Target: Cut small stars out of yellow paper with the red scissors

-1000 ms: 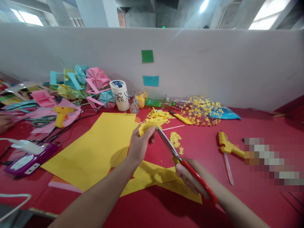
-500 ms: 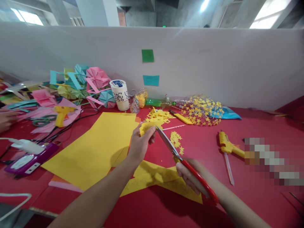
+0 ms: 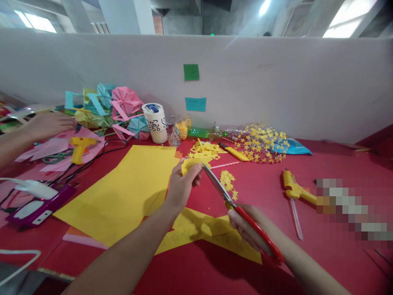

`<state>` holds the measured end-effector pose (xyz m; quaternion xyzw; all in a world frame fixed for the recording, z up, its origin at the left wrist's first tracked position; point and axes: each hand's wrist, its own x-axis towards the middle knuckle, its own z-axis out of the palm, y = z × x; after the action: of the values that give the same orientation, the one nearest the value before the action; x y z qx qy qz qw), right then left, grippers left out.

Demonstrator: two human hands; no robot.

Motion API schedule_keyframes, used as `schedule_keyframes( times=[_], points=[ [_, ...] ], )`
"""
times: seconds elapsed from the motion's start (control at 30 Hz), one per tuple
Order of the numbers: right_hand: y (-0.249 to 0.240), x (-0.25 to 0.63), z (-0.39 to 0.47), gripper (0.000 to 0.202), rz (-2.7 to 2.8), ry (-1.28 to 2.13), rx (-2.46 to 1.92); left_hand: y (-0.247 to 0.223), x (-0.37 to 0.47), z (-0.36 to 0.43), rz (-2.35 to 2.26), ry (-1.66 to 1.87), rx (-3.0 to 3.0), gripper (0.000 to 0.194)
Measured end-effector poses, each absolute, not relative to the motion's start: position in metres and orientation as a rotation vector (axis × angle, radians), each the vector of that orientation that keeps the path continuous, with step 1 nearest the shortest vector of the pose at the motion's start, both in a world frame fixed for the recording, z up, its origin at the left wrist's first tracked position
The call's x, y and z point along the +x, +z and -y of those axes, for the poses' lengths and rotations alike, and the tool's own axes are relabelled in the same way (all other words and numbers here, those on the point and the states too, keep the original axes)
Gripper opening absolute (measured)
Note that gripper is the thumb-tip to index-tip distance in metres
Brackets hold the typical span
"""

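Observation:
Between the thumb and fingers of my left hand point(image 3: 181, 184) is a small piece of yellow paper point(image 3: 190, 163). My right hand point(image 3: 245, 229) grips the red-handled scissors point(image 3: 219, 186), whose blade tips meet the paper beside my left thumb. Just right of the blades lies a small heap of yellow paper stars point(image 3: 227, 180). Yellow scraps point(image 3: 205, 148) are piled beyond my left hand. Under my forearms lie yellow paper strips point(image 3: 196, 229), and large yellow sheets point(image 3: 135, 180) spread out to the left.
A yellow glue gun point(image 3: 293, 188) lies at right, another glue gun point(image 3: 80, 149) at left near a purple power strip point(image 3: 39, 209). Along the back are a white cup point(image 3: 156, 125), folded paper flowers point(image 3: 125, 100), a utility knife point(image 3: 236, 153) and a star-covered clear wrap point(image 3: 260, 141). Another person's hand point(image 3: 52, 125) reaches in at left.
The other person's hand at the left has come further in, over the pink paper. My hands, the scissors and the held paper have hardly moved.

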<state>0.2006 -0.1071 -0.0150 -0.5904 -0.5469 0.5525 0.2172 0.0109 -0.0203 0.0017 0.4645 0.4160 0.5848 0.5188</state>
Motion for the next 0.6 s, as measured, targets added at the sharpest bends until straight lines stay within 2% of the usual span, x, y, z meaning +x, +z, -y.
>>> schedule_keyframes(
  times=[0.33,0.6],
  points=[
    [-0.0076,0.1991,0.1073,0.057,1.578,1.376,-1.664,0.0000,0.0105,0.0182,-0.982,1.396,1.128,0.026],
    [-0.0057,0.1975,0.1093,0.053,1.549,1.409,-1.687,-0.0015,0.0109,0.0177,-0.964,1.395,1.094,0.024]
  ],
)
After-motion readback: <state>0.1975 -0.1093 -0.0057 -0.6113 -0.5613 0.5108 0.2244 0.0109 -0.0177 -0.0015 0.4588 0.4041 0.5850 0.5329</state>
